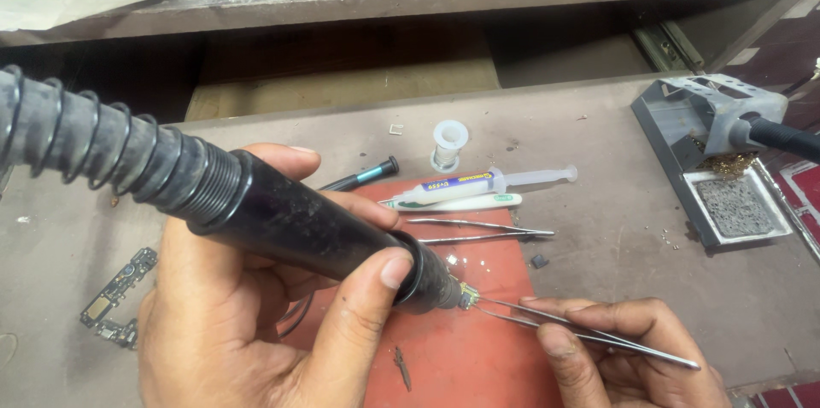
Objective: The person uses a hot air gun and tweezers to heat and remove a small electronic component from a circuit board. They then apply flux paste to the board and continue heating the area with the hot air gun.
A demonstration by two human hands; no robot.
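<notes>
Left hand (256,314) curled closed in grip; right hand (623,348) apparently pinched, fingers together.

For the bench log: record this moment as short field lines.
Left hand: grips black hot-air handpiece, nozzle down at a small component
Right hand: pinches tweezers, tips at that component
Work surface: red mat on grey bench
On mat: spare tweezers, flux syringe
Right side: soldering iron stand
Left side: circuit board
</notes>
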